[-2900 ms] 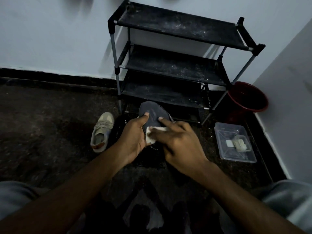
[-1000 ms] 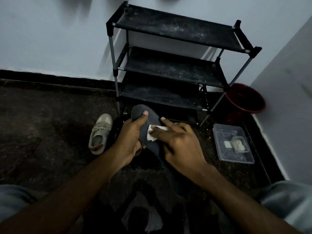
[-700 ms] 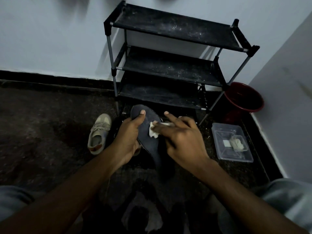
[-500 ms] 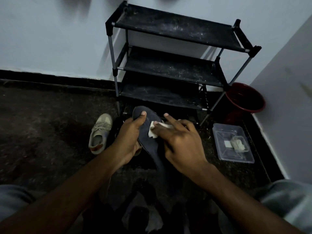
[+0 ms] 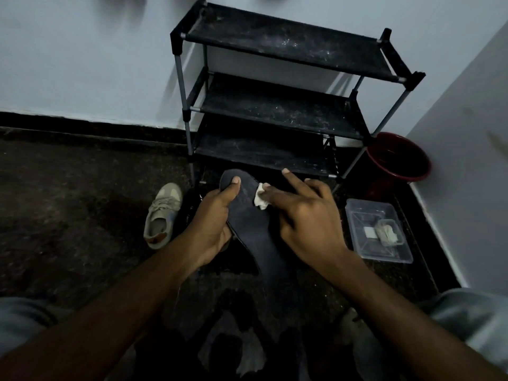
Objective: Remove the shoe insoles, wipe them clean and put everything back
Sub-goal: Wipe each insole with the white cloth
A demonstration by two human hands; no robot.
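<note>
A: Now, whereabouts of the dark insole?
B: Held above the floor, in front of the black shoe rack, between both hands.
A: Pointing which way?
B: Toe end away, toward the rack's lowest shelf. Long axis running from there back and slightly rightward toward the lap, flat face up.
A: And the grip?
B: Left hand clamped on the toe half, thumb on top, fingers curled underneath. Right hand pinching a small white wipe against the upper surface, index finger lifted straight.
A: Anything hard to make out?
B: Heel end lost in the dark near the lap. Right edge covered by the right hand. Most of the wipe tucked under the fingers. Something dark on the floor below the hands, too dim to name.
A: Elsewhere?
B: Beige shoe on the floor to the left, toe away. Clear plastic box to the right, pale scraps inside. Red bucket behind it, by the wall.
</note>
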